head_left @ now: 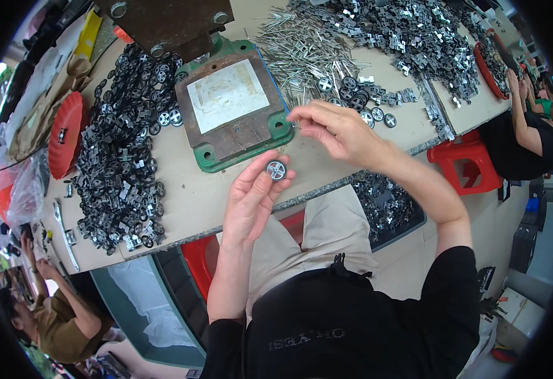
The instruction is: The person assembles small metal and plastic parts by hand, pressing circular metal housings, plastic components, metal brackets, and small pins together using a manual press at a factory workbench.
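Note:
Between the thumb and fingers of my left hand (249, 197) is a small black toy wheel (276, 170) with silver spokes, its face turned up. My right hand (336, 131) hovers to the right and a little above it, thumb and forefinger pinched together. Whatever is in that pinch is too small to make out; it may be a thin pin. Just beyond both hands stands the green metal base (208, 162) of a press, with a pale plate (228, 96) on top. Behind the right hand lie loose wheels (354, 95) and a heap of thin metal pins (308, 54).
A long pile of wheeled black parts (115, 170) covers the table's left side, beside a red dish (68, 136) and a wrench (66, 237). Metal clips (409, 31) are heaped at the far right. A red stool (464, 165) stands right. Other people work at both sides.

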Demonstrator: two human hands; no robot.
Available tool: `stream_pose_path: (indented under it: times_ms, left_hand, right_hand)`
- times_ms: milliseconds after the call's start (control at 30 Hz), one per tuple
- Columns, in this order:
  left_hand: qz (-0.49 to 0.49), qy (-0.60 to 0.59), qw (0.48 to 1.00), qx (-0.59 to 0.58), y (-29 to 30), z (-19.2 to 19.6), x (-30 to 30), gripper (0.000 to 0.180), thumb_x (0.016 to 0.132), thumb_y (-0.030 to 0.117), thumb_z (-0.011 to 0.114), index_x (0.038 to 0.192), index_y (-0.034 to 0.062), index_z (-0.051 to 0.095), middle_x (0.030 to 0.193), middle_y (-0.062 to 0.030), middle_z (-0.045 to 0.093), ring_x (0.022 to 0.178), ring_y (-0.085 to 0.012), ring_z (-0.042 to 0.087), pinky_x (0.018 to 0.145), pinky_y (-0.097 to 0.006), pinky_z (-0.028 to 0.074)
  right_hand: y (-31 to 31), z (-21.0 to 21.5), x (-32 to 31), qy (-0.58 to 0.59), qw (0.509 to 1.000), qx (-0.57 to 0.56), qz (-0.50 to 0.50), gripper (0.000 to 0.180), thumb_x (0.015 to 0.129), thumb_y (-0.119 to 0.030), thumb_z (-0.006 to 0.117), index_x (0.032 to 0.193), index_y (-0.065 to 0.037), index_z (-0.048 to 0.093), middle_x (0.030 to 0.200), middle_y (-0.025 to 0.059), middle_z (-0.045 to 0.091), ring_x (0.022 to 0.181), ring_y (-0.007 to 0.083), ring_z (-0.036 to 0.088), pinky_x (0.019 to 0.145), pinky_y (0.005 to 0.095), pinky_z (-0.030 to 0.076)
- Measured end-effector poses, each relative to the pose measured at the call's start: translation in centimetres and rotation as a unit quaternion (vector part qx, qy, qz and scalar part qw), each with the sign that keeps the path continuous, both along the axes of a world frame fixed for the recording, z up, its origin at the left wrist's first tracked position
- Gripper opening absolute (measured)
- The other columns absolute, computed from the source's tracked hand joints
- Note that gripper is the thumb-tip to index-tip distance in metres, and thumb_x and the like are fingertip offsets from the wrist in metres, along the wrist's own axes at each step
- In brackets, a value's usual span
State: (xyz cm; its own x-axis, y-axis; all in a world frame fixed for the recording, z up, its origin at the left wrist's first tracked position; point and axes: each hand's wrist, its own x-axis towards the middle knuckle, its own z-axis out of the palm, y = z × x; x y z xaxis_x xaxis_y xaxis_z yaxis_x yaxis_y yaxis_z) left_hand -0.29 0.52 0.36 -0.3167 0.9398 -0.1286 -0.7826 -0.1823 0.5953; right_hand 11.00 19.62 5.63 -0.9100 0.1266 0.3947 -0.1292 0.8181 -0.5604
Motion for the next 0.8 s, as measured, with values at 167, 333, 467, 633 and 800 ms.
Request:
stream_pose_path:
  times_ms: [167, 333, 467, 633, 800]
  left_hand:
    - [-0.005, -0.021, 1.0, 0.008, 0.4, -0.4, 0.4, 0.036, 0.094, 0.008, 0.05, 0.129, -0.0024, 0.046, 0.12, -0.0176, 0.056, 0.104, -0.0256, 0.06, 0.09, -0.032, 0.051]
    - [-0.005, -0.006, 1.0, 0.017, 0.3, -0.7, 0.4, 0.037, 0.094, 0.007, 0.05, 0.129, -0.0027, 0.046, 0.118, -0.017, 0.058, 0.103, -0.0251, 0.06, 0.09, -0.033, 0.05]
    - [0.002, 0.015, 1.0, 0.005, 0.3, -0.7, 0.6, 0.037, 0.093, 0.007, 0.051, 0.129, -0.0025, 0.047, 0.116, -0.0165, 0.059, 0.103, -0.0246, 0.06, 0.09, -0.034, 0.05]
    - [0.006, 0.02, 1.0, 0.006, 0.3, -0.8, 0.8, 0.036, 0.093, 0.006, 0.052, 0.127, -0.0021, 0.049, 0.114, -0.0156, 0.06, 0.102, -0.0233, 0.061, 0.09, -0.034, 0.05]
    - [0.026, 0.051, 0.998, 0.008, 0.4, -0.6, 1.3, 0.033, 0.092, 0.006, 0.053, 0.124, -0.0015, 0.052, 0.111, -0.0132, 0.062, 0.1, -0.0197, 0.061, 0.089, -0.034, 0.051]
  right_hand:
    - [-4.2, -1.0, 0.6, 0.011, 0.881, -0.47, -0.057, 0.014, 0.089, -0.007, 0.059, 0.1, 0.002, 0.057, 0.087, 0.007, 0.065, 0.082, 0.0099, 0.063, 0.072, 0.022, 0.05]
    - [-5.4, -2.0, 0.5, 0.034, 0.803, -0.593, -0.047, 0.012, 0.091, -0.007, 0.057, 0.099, 0.002, 0.056, 0.09, 0.0069, 0.064, 0.079, 0.0087, 0.061, 0.069, 0.0205, 0.049]
    - [-5.5, -2.1, 0.6, 0.038, 0.764, -0.642, -0.05, 0.012, 0.091, -0.007, 0.057, 0.099, 0.001, 0.056, 0.09, 0.0071, 0.064, 0.076, 0.0077, 0.059, 0.068, 0.02, 0.048]
    - [-6.3, -2.6, 0.7, 0.061, 0.853, -0.507, -0.106, 0.013, 0.086, -0.003, 0.061, 0.098, 0.001, 0.058, 0.083, 0.0073, 0.065, 0.071, 0.01, 0.062, 0.061, 0.0228, 0.05]
    - [-6.5, -2.9, 0.8, 0.161, 0.962, -0.196, -0.099, 0.016, 0.075, 0.004, 0.068, 0.09, 0.001, 0.063, 0.077, 0.011, 0.064, 0.065, 0.0184, 0.063, 0.056, 0.025, 0.049]
